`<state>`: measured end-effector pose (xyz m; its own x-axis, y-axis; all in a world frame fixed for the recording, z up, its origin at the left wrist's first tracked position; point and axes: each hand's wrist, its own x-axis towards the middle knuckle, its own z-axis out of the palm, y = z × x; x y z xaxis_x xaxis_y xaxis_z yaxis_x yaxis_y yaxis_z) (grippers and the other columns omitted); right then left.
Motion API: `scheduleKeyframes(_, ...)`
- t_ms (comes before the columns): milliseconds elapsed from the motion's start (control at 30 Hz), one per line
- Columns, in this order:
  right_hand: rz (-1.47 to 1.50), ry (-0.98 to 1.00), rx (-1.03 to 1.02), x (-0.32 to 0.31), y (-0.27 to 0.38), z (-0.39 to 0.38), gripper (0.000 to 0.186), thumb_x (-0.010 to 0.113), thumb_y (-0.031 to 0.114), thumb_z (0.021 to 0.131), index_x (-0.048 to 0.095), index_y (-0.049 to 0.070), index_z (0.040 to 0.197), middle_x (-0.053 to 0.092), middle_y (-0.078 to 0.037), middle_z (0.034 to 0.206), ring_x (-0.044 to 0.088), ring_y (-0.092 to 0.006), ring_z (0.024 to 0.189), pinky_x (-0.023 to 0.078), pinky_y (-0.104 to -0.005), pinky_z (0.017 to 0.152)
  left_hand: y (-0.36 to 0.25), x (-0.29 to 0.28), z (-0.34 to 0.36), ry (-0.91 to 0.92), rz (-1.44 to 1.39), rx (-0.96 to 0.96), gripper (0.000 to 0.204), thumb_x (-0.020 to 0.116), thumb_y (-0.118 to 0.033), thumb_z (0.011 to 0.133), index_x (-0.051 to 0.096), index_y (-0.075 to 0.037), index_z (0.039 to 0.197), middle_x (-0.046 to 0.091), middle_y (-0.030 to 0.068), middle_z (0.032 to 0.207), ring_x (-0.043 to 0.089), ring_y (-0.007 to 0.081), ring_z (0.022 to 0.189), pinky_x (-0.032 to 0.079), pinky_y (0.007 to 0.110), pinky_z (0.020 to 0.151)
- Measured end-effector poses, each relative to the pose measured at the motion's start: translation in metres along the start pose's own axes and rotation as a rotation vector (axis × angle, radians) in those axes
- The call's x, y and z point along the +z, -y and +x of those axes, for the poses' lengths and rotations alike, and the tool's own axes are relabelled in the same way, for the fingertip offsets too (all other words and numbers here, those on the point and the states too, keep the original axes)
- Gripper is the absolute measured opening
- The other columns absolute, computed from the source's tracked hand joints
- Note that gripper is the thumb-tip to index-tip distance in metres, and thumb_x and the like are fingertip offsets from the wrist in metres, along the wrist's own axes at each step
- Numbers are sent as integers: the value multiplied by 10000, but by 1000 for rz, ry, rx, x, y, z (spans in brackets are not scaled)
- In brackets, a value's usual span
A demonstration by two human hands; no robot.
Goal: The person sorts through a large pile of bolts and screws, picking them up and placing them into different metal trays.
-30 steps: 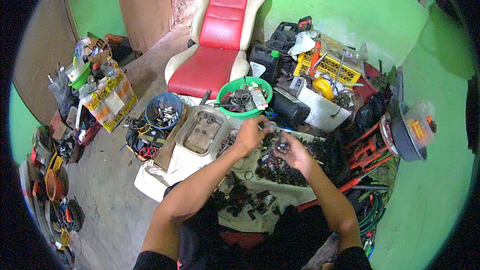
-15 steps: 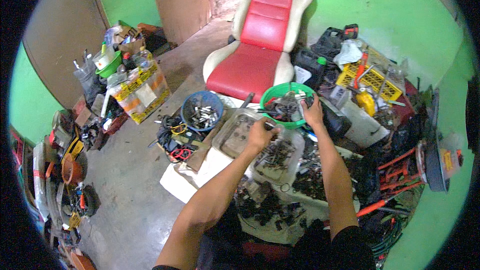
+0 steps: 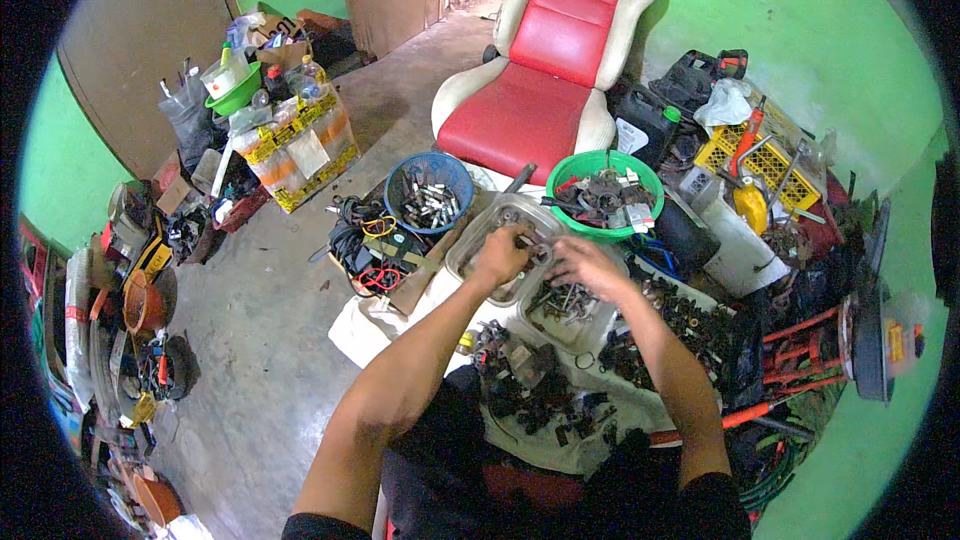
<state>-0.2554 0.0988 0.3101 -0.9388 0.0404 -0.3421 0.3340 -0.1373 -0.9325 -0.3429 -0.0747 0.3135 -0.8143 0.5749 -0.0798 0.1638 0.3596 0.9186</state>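
Observation:
My left hand (image 3: 505, 255) is closed over a clear plastic tray (image 3: 462, 262), its fingertips pinched on something small and dark that I cannot make out. Beside it, my right hand (image 3: 588, 268) is blurred by motion, with its fingers stretched apart and nothing visible in them. Under the right hand lies a second clear tray (image 3: 575, 340) holding many small metal parts, screws among them. Just beyond stands a green basin (image 3: 655, 202) heaped with mixed parts. A blue basket (image 3: 392, 195) of small metal pieces is to the left of the trays.
A red and white car seat (image 3: 515, 120) stands behind the basins. Loose dark parts (image 3: 540, 400) cover the near cloth. Tangled cables (image 3: 362, 240) lie at left, near a taped box (image 3: 310, 155). On the right are a yellow crate (image 3: 790, 190) and a black jug (image 3: 645, 125).
My right hand has left the green basin and come left and nearer, beside my left hand. My left hand now pinches over the first tray. The view has shifted slightly.

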Motion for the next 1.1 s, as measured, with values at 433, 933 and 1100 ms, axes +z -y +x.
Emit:
scheduleKeyframes(433,-686,52,166,-28,-18,-13,368,477,141,906,449,2,1245,600,-182,1078,648,-270,830,523,-359,715,32,5,-2,42,276,97,322,652,-145,686,632,-30,986,650,186,935,628,304,900,486,373,813)
scheduleKeyframes(933,-1566,-19,-114,-78,-140,-204,419,591,95,742,527,118,1155,553,-160,1094,596,-350,899,495,-407,743,-40,161,-20,720,577,469,405,606,-85,663,595,-33,1065,613,242,984,593,362,946,472,402,846)
scheduleKeyframes(1100,-1703,-155,-410,-42,-190,-166,377,550,102,776,535,160,1149,461,-99,1235,589,-327,935,516,-400,705,-18,178,-18,807,740,483,434,634,-111,670,574,-32,1092,587,253,1045,581,363,979,475,406,838)
